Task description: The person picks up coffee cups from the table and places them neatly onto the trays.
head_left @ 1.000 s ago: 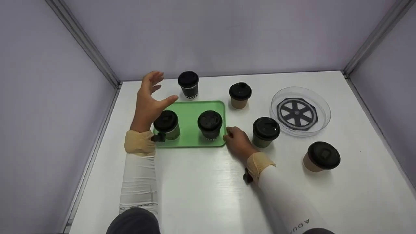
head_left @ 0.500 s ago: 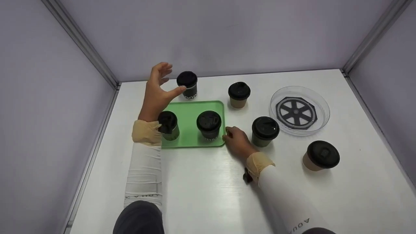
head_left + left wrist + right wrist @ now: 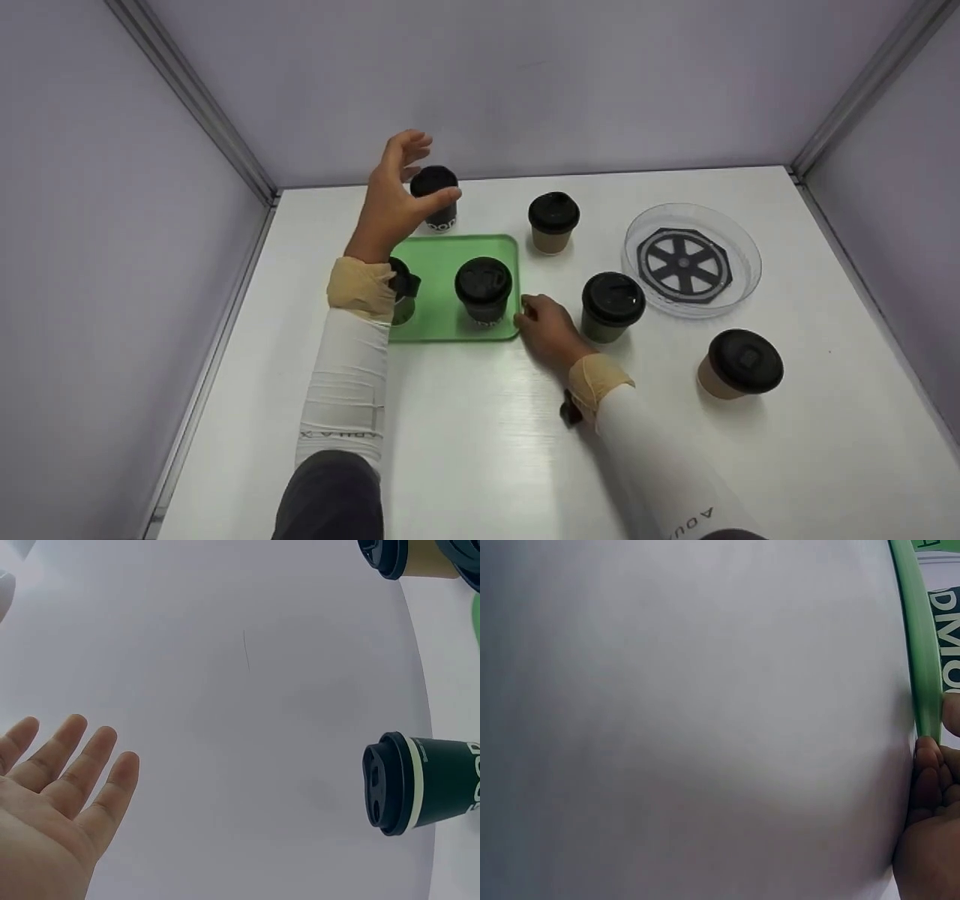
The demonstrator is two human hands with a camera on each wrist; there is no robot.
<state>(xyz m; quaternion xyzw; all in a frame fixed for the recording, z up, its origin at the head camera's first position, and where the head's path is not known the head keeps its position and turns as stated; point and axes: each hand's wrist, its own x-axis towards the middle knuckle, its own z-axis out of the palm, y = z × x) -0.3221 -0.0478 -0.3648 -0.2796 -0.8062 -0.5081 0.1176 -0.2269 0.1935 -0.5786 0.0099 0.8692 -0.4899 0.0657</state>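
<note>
My left hand [image 3: 397,199] is raised with thumb and fingers spread, holding nothing. It overlaps the dark paper cup with a black lid [image 3: 442,217] at the back in the head view; the left wrist view shows that dark cup [image 3: 442,780] apart from the fingers. My right hand [image 3: 551,330] pinches the green tray [image 3: 442,259] at its front right corner, thumb over the rim and fingers curled outside it. On the tray stand a dark lidded cup [image 3: 484,289] at right and another lidded cup [image 3: 403,307] at left, partly hidden by my left wrist.
Behind the tray's right end stands a brown lidded cup [image 3: 553,225]. A green lidded cup [image 3: 604,326] is just right of my right hand, and another brown cup [image 3: 720,379] farther right. A clear round dish [image 3: 742,289] with a black spoked insert lies at right. Walls enclose the table.
My left hand has moved right and away from me, from above the tray's left end to the dark cup at the back. The right hand stays at the tray's corner.
</note>
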